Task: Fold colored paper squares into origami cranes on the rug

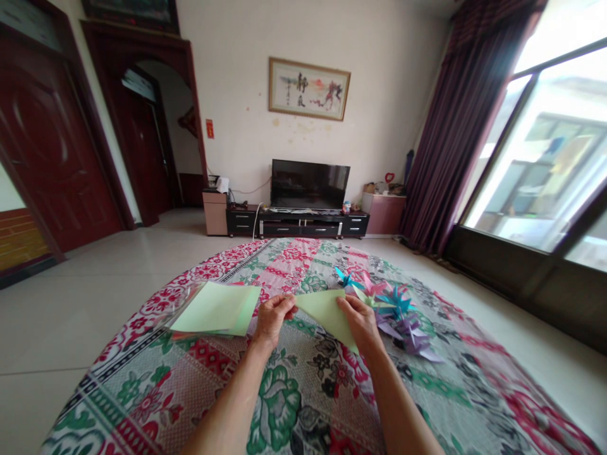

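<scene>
Between both hands is a light green sheet of paper (325,311), folded into a triangle. My left hand (274,316) pinches its left corner between thumb and fingers. On its right side, my right hand (359,317) grips the upper edge, thumb on top. Left of my hands lies a stack of square paper sheets (215,306), pale green on top with other colours showing underneath. Just beyond my right hand sits a cluster of folded paper cranes (397,303) in blue, pink, green and purple.
A patterned cloth (279,404) covers the round table under my hands. Across the room a television (310,184) stands on a low black cabinet (294,225). Dark red doors (57,126) are at the left, a purple curtain (450,133) and windows at the right.
</scene>
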`<state>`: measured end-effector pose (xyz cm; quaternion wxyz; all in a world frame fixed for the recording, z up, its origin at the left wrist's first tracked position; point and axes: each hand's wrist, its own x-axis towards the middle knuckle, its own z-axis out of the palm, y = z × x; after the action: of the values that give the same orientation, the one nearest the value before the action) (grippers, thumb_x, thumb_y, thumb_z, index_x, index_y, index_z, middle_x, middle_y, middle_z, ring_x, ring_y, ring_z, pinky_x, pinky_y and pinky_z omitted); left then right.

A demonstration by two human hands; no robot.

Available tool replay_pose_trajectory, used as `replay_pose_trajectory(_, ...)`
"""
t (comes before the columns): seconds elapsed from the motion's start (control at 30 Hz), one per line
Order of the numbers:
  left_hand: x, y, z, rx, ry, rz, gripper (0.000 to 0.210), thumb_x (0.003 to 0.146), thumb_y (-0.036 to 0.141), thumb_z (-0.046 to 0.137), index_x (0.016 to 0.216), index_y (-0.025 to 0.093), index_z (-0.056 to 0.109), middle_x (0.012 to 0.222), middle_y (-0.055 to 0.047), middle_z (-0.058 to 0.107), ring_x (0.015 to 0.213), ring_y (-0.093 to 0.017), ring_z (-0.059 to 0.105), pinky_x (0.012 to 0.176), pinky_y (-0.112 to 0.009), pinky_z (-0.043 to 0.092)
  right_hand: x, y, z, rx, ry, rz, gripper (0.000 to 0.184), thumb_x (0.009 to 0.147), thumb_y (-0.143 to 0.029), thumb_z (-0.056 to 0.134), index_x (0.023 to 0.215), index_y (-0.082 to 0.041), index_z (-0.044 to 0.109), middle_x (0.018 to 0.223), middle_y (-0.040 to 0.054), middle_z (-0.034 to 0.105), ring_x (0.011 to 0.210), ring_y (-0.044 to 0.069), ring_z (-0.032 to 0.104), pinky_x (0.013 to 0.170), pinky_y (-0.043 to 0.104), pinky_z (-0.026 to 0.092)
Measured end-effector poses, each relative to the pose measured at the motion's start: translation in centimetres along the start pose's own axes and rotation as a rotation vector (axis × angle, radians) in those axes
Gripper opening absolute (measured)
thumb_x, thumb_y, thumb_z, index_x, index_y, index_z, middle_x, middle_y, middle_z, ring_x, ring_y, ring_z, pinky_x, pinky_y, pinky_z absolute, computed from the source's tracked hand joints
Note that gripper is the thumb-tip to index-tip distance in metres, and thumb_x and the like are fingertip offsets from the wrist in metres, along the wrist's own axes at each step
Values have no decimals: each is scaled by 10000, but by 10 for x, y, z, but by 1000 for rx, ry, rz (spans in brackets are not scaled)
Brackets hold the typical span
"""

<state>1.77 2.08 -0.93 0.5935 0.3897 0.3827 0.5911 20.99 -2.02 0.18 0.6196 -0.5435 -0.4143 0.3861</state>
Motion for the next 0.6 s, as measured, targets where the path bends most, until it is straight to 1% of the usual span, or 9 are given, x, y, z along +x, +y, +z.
replay_pose_trajectory(0.17, 1, -1, -1, 49, 20, -13, 311, 558, 370, 722, 731, 114, 686, 582, -21, 639, 537, -118, 589, 503, -210, 446, 0, 2, 1, -41, -3, 17, 506, 557, -551, 673, 850, -139, 698, 650, 42, 670, 509, 160, 558, 464, 244, 399)
replay_pose_trajectory(0.27, 3, -4, -5, 176, 54, -23, 253, 611, 369, 660, 719, 142, 685, 577, -20, 636, 550, -137, 592, 503, -221, 430, 2, 8, 1, -93, -25, 25, 443, 587, -518, 655, 813, -138, 691, 627, 28, 651, 500, 142, 534, 463, 231, 380)
replay_pose_trajectory(0.33, 4, -5, -8, 392, 82, 34, 206, 662, 357, 599, 671, 167, 680, 549, -16, 625, 558, -146, 581, 512, -225, 405, 3, 12, 1, -178, -38, 13, 397, 615, -493, 631, 775, -134, 689, 591, 14, 627, 483, 127, 503, 453, 219, 349)
replay_pose_trajectory(0.4, 4, -4, -9, 697, 113, 150, 206, 704, 327, 549, 625, 182, 671, 564, -26, 634, 591, -154, 573, 545, -231, 382, 5, 16, 2, -319, -22, -18, 346, 642, -461, 598, 731, -140, 694, 562, 2, 607, 481, 120, 484, 453, 212, 322)
replay_pose_trajectory(0.43, 3, -3, -10, 856, 129, 208, 215, 722, 309, 528, 621, 184, 671, 597, -35, 650, 617, -157, 574, 568, -235, 373, 6, 17, 3, -407, 3, -41, 317, 650, -440, 584, 701, -148, 696, 548, -4, 597, 486, 120, 482, 459, 211, 313)
replay_pose_trajectory(0.5, 0, -2, -9, 1127, 159, 277, 236, 754, 271, 485, 657, 182, 680, 690, -58, 678, 676, -167, 581, 613, -246, 365, 6, 18, 6, -588, 65, -100, 266, 663, -395, 558, 638, -167, 693, 522, -12, 579, 503, 123, 489, 478, 212, 304)
replay_pose_trajectory(0.6, -3, -2, -8, 1390, 184, 336, 248, 764, 223, 452, 705, 173, 688, 797, -88, 677, 745, -182, 590, 664, -261, 367, 2, 16, 11, -807, 101, -179, 240, 688, -337, 527, 572, -184, 671, 507, -6, 563, 519, 129, 501, 499, 222, 292)
